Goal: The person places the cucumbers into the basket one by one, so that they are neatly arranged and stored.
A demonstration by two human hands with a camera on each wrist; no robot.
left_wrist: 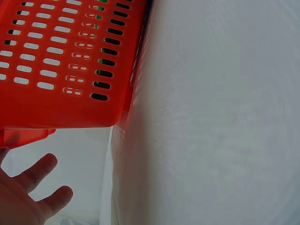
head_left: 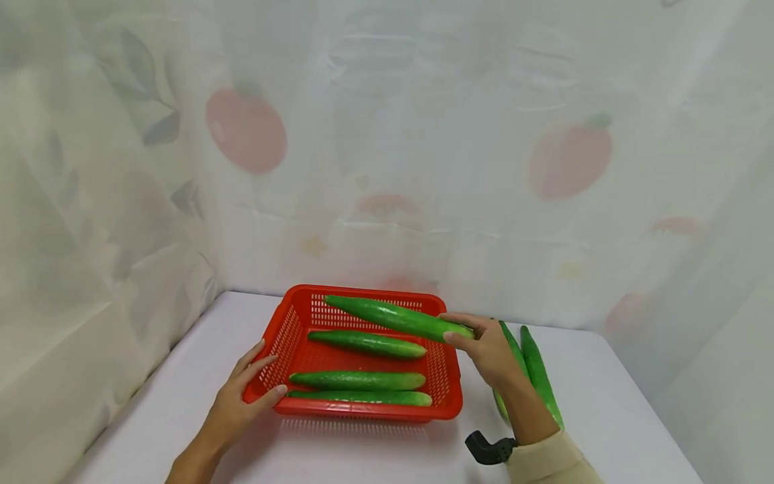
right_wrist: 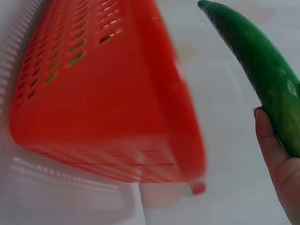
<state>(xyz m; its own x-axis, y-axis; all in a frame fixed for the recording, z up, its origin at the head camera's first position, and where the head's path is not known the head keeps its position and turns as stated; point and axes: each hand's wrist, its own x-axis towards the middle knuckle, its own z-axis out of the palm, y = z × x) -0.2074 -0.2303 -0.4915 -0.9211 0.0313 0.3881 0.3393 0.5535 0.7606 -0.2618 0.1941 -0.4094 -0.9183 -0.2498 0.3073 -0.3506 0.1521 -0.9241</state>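
In the head view my right hand (head_left: pixel 484 346) grips a cucumber (head_left: pixel 399 318) by its paler end. The cucumber slants over the back part of a red plastic basket (head_left: pixel 450 376), and its darker tip points left. Three more cucumbers lie inside: one toward the middle (head_left: pixel 365 343) and two along the front wall, one (head_left: pixel 357 380) behind the other (head_left: pixel 363 397). At the basket's left front corner is my left hand (head_left: pixel 242 396), fingers spread, thumb at the rim. The left wrist view shows two of its fingers (left_wrist: pixel 40 171) extended below the basket.
On the white table (head_left: pixel 611 403), right of the basket, lie more cucumbers (head_left: pixel 540 370), partly hidden behind my right forearm. A black curved piece (head_left: pixel 490 449) is fixed at my right wrist. Patterned sheeting (head_left: pixel 399 134) hangs behind the table and at both sides.
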